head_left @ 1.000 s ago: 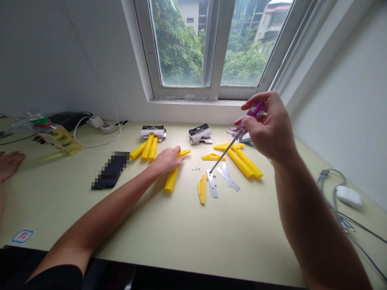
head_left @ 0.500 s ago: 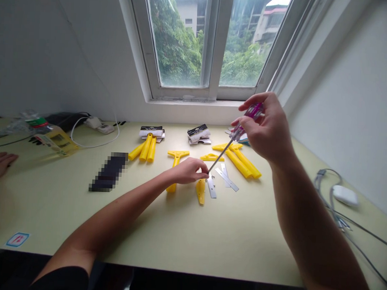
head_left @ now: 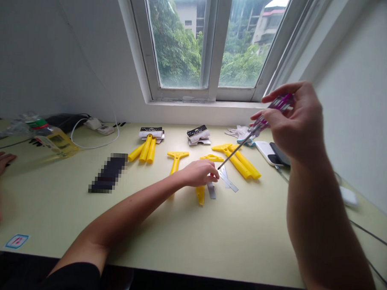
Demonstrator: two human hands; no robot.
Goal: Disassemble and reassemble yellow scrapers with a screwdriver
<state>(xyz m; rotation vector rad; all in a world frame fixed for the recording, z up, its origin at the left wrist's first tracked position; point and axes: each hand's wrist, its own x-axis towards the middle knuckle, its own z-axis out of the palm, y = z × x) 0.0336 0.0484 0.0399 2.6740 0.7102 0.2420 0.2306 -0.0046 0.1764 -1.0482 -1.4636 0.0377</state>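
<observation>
A white-framed window [head_left: 215, 43] overlooks trees [head_left: 177, 46] and a building [head_left: 250, 23], above a pale desk [head_left: 234, 245].

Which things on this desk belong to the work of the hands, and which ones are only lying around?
Part of the work:
right hand
purple-handled screwdriver
left hand
steel blades
yellow plastic scraper handles

Just lying about:
plastic bottle
white computer mouse
black smartphone
</observation>
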